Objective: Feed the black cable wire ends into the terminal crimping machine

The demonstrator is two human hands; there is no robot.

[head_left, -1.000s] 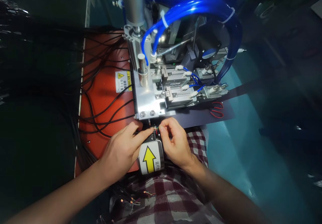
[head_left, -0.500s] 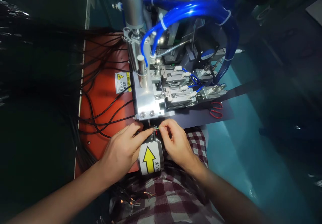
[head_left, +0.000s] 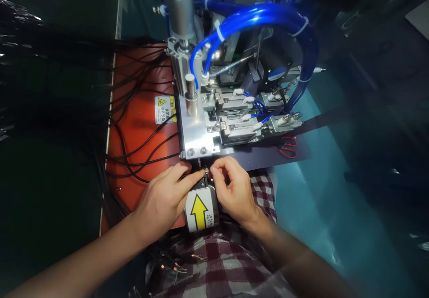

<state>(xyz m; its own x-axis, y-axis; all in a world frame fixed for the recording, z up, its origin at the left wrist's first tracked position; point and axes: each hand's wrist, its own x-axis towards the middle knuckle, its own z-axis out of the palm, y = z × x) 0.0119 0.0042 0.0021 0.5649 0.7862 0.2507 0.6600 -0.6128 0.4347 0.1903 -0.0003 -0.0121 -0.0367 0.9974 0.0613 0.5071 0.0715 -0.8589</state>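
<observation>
Small coloured wires [head_left: 209, 173], some red, lie between my fingertips at the machine's front edge. My left hand [head_left: 166, 195] stretches its index finger onto a tiny light-coloured part [head_left: 206, 171] where the wires gather; the other fingers curl and the thumb is hidden. From the right, my right hand [head_left: 234, 188] pinches the wires between thumb and index finger. Just below the fingertips sits a dark fixture with a white label bearing a yellow arrow [head_left: 199, 208]. What exactly the tiny part is stays too small to tell.
Behind my hands stands a metal press [head_left: 196, 130] with slide units and thick blue air hoses [head_left: 258, 14]. Black cables [head_left: 134, 155] cross the orange base [head_left: 147, 132] at left. Red-handled scissors [head_left: 288, 147] lie at right. Stripped cable ends [head_left: 176, 267] hang over my lap.
My right hand has shifted slightly, its fingertips closer to the small part, with the wires bent down. My left hand keeps its place. The view has moved slightly.
</observation>
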